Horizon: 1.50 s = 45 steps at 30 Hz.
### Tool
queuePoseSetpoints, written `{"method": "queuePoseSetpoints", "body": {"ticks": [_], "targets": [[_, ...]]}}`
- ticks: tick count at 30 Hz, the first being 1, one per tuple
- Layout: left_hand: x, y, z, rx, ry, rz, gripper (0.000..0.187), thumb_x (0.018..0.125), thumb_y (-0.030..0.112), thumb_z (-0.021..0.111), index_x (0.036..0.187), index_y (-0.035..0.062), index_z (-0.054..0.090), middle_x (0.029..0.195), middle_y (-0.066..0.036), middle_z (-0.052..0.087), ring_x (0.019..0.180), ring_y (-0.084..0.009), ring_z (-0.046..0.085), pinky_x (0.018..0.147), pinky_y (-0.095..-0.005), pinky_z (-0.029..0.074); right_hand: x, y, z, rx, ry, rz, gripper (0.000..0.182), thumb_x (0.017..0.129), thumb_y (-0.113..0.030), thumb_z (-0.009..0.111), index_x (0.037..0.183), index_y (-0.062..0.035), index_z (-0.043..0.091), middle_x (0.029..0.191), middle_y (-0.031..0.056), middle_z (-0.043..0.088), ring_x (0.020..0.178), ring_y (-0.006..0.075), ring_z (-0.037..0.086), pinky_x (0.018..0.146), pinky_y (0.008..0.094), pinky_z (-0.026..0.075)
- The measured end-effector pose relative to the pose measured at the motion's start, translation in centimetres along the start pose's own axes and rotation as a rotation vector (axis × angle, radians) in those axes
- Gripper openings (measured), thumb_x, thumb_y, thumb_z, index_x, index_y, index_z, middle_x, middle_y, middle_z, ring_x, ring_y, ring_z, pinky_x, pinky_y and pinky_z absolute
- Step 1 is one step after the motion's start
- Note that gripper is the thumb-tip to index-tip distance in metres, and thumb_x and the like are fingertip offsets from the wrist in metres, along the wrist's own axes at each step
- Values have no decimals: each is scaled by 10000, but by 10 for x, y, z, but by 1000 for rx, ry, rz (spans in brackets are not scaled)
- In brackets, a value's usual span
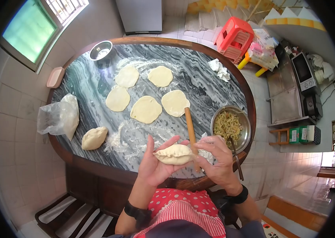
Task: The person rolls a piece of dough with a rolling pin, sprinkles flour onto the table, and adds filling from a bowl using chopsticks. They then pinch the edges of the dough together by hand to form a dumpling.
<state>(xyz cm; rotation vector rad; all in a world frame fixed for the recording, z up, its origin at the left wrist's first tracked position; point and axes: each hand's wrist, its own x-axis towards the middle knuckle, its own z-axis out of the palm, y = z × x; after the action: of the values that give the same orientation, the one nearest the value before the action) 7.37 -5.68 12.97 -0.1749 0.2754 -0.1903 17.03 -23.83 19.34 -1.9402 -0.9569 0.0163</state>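
A pleated dumpling [174,155] lies across the palm of my left hand [150,168], whose fingers support it from below with the thumb raised. My right hand [218,164] pinches the dumpling's right tip between thumb and finger. Behind the hands, a wooden rolling pin [190,125] lies on the table, its lower part partly hidden. Several flat dough rounds [146,109] are spread over the marble tabletop. Near my right hand stands a metal bowl [248,126] of shredded filling [227,126], with chopsticks [237,158] leaning on its rim. A pale dough piece [94,138] sits to the left.
Loose flour [126,137] dusts the marble table [199,71]. A plastic bag of white powder [70,115] is at the left edge, and a small metal bowl [101,50] at the far left. Crumpled tissue [219,70] lies far right. Red stools [235,37] stand beyond the table.
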Motion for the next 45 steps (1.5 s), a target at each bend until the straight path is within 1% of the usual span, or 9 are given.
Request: {"method": "queuePoseSetpoints", "body": {"ticks": [11, 16, 18, 21, 24, 29, 33, 35, 45], "targets": [[-2, -1, 10, 31, 71, 1, 837, 980, 676, 301, 1468, 1, 377, 1533, -257, 334, 1397, -439, 363, 1114, -621, 328, -13, 4, 10, 243, -42, 69, 246, 772, 45, 742, 1004, -27, 704, 971, 128, 651, 879, 260, 673, 753, 310, 534], [-14, 6, 12, 224, 186, -35, 911, 968, 700, 290, 1422, -80, 411, 1544, -302, 281, 1406, -442, 351, 1127, -617, 310, -15, 14, 5, 129, -152, -33, 247, 753, 25, 752, 985, -43, 701, 938, 127, 644, 841, 285, 650, 721, 350, 511], [-17, 13, 4, 237, 50, -125, 939, 976, 700, 240, 1437, -108, 362, 1506, -292, 356, 1365, -418, 421, 1136, -566, 335, -17, 20, 7, 80, -221, -93, 244, 751, 15, 754, 980, -50, 700, 939, 125, 642, 836, 298, 638, 727, 370, 498], [-22, 16, -1, 271, 75, -146, 961, 968, 713, 231, 1444, -113, 349, 1512, -298, 343, 1358, -423, 429, 1134, -568, 338, -16, 20, 8, 88, -250, -161, 263, 761, -20, 754, 1016, -49, 697, 955, 109, 643, 856, 314, 619, 767, 400, 472], [-29, 17, -5, 229, 73, -135, 975, 964, 718, 231, 1453, -120, 324, 1501, -301, 355, 1357, -429, 428, 1135, -573, 334, -4, 13, 2, 206, -337, 24, 279, 803, -68, 730, 1076, -31, 683, 1043, 127, 654, 981, 340, 609, 871, 431, 460], [-38, 15, -14, 124, 72, -99, 971, 968, 711, 241, 1462, -123, 299, 1493, -299, 365, 1358, -436, 423, 1137, -572, 330, 1, 18, 27, 133, -408, -160, 330, 904, -139, 639, 1208, -13, 634, 1276, 207, 595, 1208, 382, 536, 1030, 457, 409], [-48, 19, -18, 119, 111, -43, 954, 969, 705, 255, 1468, -107, 303, 1495, -301, 362, 1373, -435, 403, 1136, -565, 338, -6, 27, 43, 200, -404, -124, 328, 928, -120, 606, 1235, -5, 623, 1296, 211, 580, 1212, 364, 542, 1032, 440, 416], [-53, 21, -16, 190, 166, 9, 953, 967, 707, 260, 1467, -102, 309, 1495, -305, 359, 1376, -435, 399, 1135, -561, 343, -12, 28, 44, 440, -265, 176, 323, 931, -108, 614, 1232, 10, 627, 1257, 199, 609, 1192, 337, 565, 1023, 411, 431], [-71, 45, -24, -112, 147, 5, 930, 956, 692, 360, 1459, -89, 324, 1506, -352, 302, 1395, -475, 349, 1132, -631, 294, -29, 6, 79, 413, -173, 224, 208, 812, 35, 731, 1017, 11, 710, 976, 129, 706, 840, 207, 695, 760, 291, 529]]}}
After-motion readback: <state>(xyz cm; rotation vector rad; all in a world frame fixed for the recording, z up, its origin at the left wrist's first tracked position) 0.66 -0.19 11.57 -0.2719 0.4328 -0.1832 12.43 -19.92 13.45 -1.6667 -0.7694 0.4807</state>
